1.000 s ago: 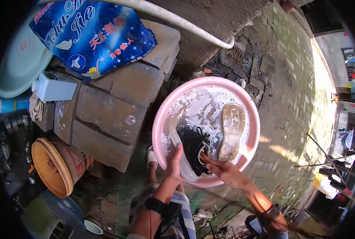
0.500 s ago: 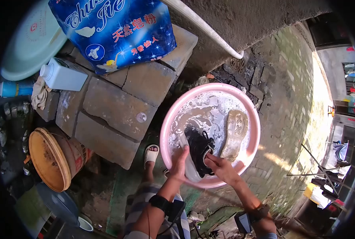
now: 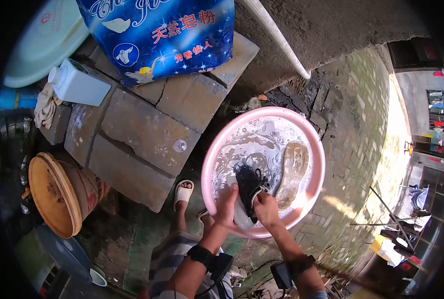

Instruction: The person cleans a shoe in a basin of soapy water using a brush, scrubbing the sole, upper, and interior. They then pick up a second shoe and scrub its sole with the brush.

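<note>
A pink basin (image 3: 317,149) holds cloudy, foamy water. Over its near side, my left hand (image 3: 226,205) grips the pale sole side of a black shoe (image 3: 247,182) with dark laces. My right hand (image 3: 267,209) is closed on the collar of the same shoe, at its opening. The shoe's toe dips into the suds, pointing away from me. A second shoe (image 3: 293,172) lies to the right in the basin, its light, patterned sole facing up.
Left of the basin, a brick ledge (image 3: 137,129) bears a blue detergent bag (image 3: 182,45), a white bottle (image 3: 80,84), a cloth (image 3: 46,107) and a pale green basin (image 3: 37,55). Below stands an orange-rimmed bucket (image 3: 75,199). A white pipe (image 3: 277,37) slants above.
The black shoe has dipped lower into the water and turned more upright. My right hand has moved slightly left, its fingers now wrapped more tightly at the collar. The view has shifted slightly.
</note>
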A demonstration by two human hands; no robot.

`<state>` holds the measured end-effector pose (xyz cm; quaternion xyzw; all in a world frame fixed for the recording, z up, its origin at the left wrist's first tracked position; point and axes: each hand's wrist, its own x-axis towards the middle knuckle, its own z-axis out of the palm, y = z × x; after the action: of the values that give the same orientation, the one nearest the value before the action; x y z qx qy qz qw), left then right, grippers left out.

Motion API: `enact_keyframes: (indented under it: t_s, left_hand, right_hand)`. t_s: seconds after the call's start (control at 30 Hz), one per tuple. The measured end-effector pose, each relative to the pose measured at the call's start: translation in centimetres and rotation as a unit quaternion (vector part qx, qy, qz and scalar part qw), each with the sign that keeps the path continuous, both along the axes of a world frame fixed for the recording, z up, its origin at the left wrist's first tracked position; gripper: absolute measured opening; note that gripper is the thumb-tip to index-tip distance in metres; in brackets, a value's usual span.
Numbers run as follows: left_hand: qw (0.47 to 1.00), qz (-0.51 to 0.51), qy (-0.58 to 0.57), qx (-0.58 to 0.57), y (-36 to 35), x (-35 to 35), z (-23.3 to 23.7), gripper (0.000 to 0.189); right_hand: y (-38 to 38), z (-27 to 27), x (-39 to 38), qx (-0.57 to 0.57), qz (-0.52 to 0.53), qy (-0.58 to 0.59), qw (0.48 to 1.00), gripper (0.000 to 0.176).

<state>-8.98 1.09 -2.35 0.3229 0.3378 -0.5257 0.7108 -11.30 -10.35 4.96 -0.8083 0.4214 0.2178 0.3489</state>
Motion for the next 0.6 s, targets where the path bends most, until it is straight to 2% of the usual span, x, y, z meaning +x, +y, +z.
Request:
enact_keyframes:
  t_s: [0.03, 0.1, 0.13, 0.2, 0.23, 0.33, 0.37, 0.4, 0.47, 0.53, 0.6]
  left_hand:
    - [0.999, -0.004, -0.021, 0.026, -0.1, 0.9, 1.6, 0.064]
    - [0.998, -0.009, -0.043, 0.051, -0.1, 1.1, 2.4, 0.064]
    - [0.999, -0.001, -0.039, 0.036, -0.1, 1.1, 2.1, 0.065]
    - [0.999, 0.006, -0.033, 0.018, -0.1, 1.1, 1.8, 0.065]
    - [1.000, -0.009, -0.010, 0.021, -0.1, 1.3, 2.1, 0.066]
    - [1.000, -0.018, 0.016, 0.018, -0.3, 1.6, 2.8, 0.067]
    - [1.000, -0.009, 0.016, 0.015, -0.3, 1.8, 2.9, 0.068]
    - [1.000, -0.008, 0.017, 0.018, -0.2, 1.7, 2.8, 0.068]
    - [0.998, 0.026, 0.011, 0.050, -0.5, 1.4, 2.6, 0.056]
    - [0.998, 0.044, 0.039, 0.035, -0.6, 1.2, 2.1, 0.055]
    - [0.993, 0.061, 0.091, -0.033, -0.4, 1.1, 2.2, 0.053]
  right_hand:
    - [-0.4, 0.2, -0.1, 0.000, 0.000, -0.001, 1.000, 0.028]
    - [-1.9, 1.1, -0.3, 0.141, -0.030, -0.017, 0.989, 0.029]
    - [-2.3, 2.8, -0.1, 0.141, -0.030, -0.020, 0.989, 0.029]
    - [-3.1, 7.1, -0.4, 0.289, -0.099, 0.084, 0.949, 0.037]
    - [-4.1, 7.9, -1.1, 0.340, -0.092, 0.128, 0.927, 0.044]
    - [-3.9, 7.3, -0.1, 0.293, -0.037, 0.079, 0.952, 0.046]
    - [-3.7, 7.1, 1.2, 0.272, -0.038, 0.115, 0.955, 0.048]
    - [-3.2, 5.1, 1.2, 0.217, -0.031, 0.075, 0.973, 0.040]
    - [-2.6, 1.7, 1.5, 0.133, 0.031, 0.048, 0.990, 0.032]
    - [-0.4, 0.9, 1.6, -0.003, 0.059, 0.036, 0.998, 0.029]
    - [0.0, 0.7, 1.2, -0.013, 0.053, 0.050, 0.997, 0.032]
